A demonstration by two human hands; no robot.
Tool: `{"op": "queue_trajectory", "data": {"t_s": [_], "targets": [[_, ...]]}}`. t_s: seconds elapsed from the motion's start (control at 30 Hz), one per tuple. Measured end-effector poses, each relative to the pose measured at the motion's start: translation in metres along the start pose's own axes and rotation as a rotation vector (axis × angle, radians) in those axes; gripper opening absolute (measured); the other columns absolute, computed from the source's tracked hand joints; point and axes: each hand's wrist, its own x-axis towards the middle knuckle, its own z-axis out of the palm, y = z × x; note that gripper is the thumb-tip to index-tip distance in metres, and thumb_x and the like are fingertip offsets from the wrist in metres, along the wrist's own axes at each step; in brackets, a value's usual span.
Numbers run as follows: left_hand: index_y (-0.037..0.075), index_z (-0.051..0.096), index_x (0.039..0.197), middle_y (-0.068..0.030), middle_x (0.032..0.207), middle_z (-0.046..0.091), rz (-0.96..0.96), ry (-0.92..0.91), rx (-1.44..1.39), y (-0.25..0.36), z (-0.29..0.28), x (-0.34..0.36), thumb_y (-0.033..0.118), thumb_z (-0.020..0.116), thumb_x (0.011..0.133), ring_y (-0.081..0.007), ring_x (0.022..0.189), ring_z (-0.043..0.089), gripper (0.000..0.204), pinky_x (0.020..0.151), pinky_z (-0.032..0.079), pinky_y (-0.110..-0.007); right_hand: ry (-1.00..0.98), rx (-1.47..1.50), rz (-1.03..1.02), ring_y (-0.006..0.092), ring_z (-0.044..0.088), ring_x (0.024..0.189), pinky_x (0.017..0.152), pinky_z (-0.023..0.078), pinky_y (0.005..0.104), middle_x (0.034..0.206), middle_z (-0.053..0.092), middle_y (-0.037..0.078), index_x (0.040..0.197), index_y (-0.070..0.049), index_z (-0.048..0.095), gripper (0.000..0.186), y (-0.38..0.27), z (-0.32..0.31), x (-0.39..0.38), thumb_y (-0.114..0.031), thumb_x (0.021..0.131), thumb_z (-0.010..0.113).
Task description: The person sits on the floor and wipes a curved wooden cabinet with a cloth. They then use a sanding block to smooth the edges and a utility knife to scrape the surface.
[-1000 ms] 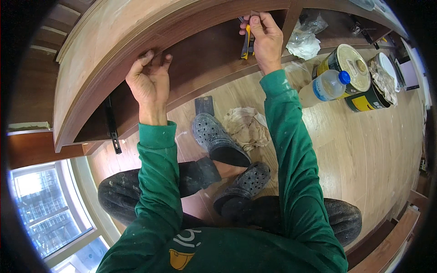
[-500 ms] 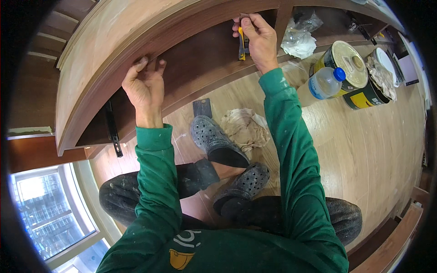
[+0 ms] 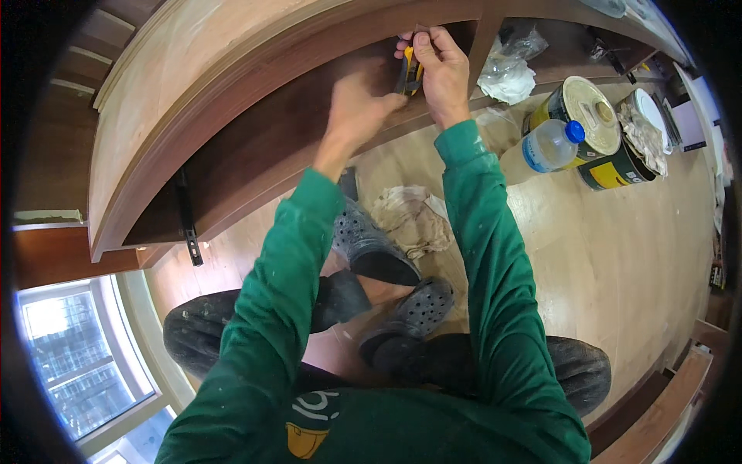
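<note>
My right hand (image 3: 447, 77) is closed at the cabinet's front edge, gripping a yellow and black utility knife (image 3: 410, 71) that hangs down along the fingers. A small brown scrap (image 3: 420, 29) shows between its thumb and fingertips; what it is made of I cannot tell. My left hand (image 3: 358, 112), smeared by motion, is in front of the cabinet opening, its thumb side toward the knife. Whether the left fingers touch anything is not visible. The curved brown wooden cabinet (image 3: 224, 104) arches over both hands.
A black drawer runner (image 3: 188, 220) sticks out of the cabinet at left. A crumpled cloth (image 3: 413, 220) lies beside my grey clogs (image 3: 379, 247). At right stand a plastic bottle (image 3: 550, 145) and paint cans (image 3: 591, 112). Crumpled plastic (image 3: 510, 69) lies in the neighbouring compartment.
My left hand has left the cabinet's edge and moved right, toward the right hand and the knife. The right hand stays nearly in place, with the knife slightly tilted.
</note>
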Motion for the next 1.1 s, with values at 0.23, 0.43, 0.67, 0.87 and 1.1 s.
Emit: {"op": "queue_trajectory", "data": {"t_s": [0.23, 0.43, 0.67, 0.87, 1.1], "targets": [[-0.007, 0.064, 0.102, -0.0161, 0.092, 0.070, -0.027, -0.052, 0.258, 0.028, 0.015, 0.019, 0.009, 0.064, 0.080, -0.0157, 0.082, 0.063, 0.027, 0.075, 0.050, -0.032, -0.047, -0.155, -0.084, 0.0134, 0.062, 0.083, 0.077, 0.051, 0.0264, 0.092, 0.067, 0.007, 0.103, 0.005, 0.062, 0.019, 0.012, -0.004, -0.002, -0.012, 0.094, 0.059], [-0.005, 0.064, 0.104, -0.0144, 0.091, 0.071, -0.048, -0.048, 0.151, 0.010, 0.008, 0.017, 0.010, 0.064, 0.080, -0.0143, 0.081, 0.063, 0.029, 0.073, 0.051, -0.032, 0.037, 0.014, -0.051, 0.0127, 0.062, 0.082, 0.076, 0.051, 0.0261, 0.092, 0.067, 0.007, 0.102, 0.005, 0.062, 0.018, 0.016, 0.006, -0.010, -0.012, 0.095, 0.058], [-0.006, 0.065, 0.102, -0.0135, 0.085, 0.071, -0.061, -0.050, 0.150, 0.037, 0.015, 0.019, 0.012, 0.064, 0.080, -0.0120, 0.078, 0.063, 0.029, 0.071, 0.051, -0.031, 0.087, -0.081, -0.095, 0.0122, 0.061, 0.081, 0.075, 0.051, 0.0261, 0.093, 0.066, 0.006, 0.104, 0.003, 0.061, 0.015, 0.012, -0.002, -0.003, -0.009, 0.096, 0.055], [-0.006, 0.065, 0.102, -0.0130, 0.084, 0.071, 0.014, -0.001, 0.093, 0.020, 0.016, 0.018, 0.013, 0.064, 0.081, -0.0114, 0.076, 0.062, 0.028, 0.070, 0.051, -0.030, 0.070, -0.078, -0.099, 0.0124, 0.062, 0.080, 0.075, 0.051, 0.0264, 0.092, 0.066, 0.006, 0.103, 0.002, 0.062, 0.014, 0.012, 0.002, -0.004, -0.008, 0.096, 0.055], [-0.003, 0.064, 0.092, -0.0226, 0.080, 0.066, 0.047, 0.101, 0.144, 0.005, 0.010, 0.013, 0.015, 0.063, 0.080, -0.0318, 0.076, 0.066, 0.022, 0.070, 0.050, -0.039, -0.117, -0.146, -0.079, 0.0136, 0.063, 0.087, 0.079, 0.052, 0.0265, 0.100, 0.067, 0.006, 0.104, 0.002, 0.064, 0.016, 0.018, 0.008, -0.008, -0.011, 0.095, 0.058]]}}
